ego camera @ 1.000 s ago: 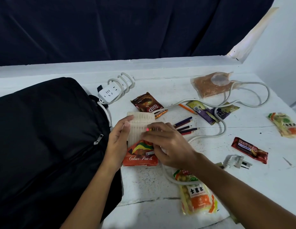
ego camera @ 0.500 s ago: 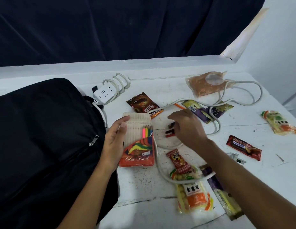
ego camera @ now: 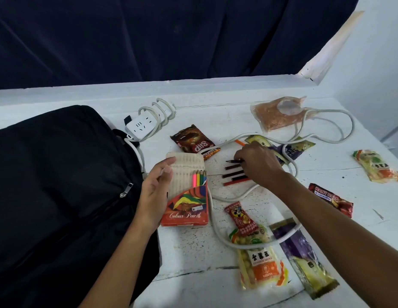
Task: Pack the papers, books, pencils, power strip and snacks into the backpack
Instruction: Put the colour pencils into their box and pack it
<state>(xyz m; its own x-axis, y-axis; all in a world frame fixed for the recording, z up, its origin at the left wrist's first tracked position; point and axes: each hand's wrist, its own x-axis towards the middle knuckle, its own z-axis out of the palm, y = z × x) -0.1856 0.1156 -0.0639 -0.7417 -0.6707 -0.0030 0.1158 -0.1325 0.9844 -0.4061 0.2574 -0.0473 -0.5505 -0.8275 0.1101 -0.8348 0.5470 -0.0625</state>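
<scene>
Head view: white bench (ego camera: 249, 107) cluttered with snack packets; white power strip (ego camera: 141, 127) beside black backpack (ego camera: 60, 185), its cable (ego camera: 227, 197) looping past the loose pencils (ego camera: 234, 175), which lie left-right, tips left. Right hand (ego camera: 259, 164) fingers pinch the top pencil. Left hand (ego camera: 154, 196) fingers curl round the pencil box (ego camera: 187, 194), long axis running away from the camera, open end far.

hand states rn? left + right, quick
Left hand: holding the pencil box by its left edge.
Right hand: fingers curled, pinching a dark pencil among the loose ones on the table.
</scene>
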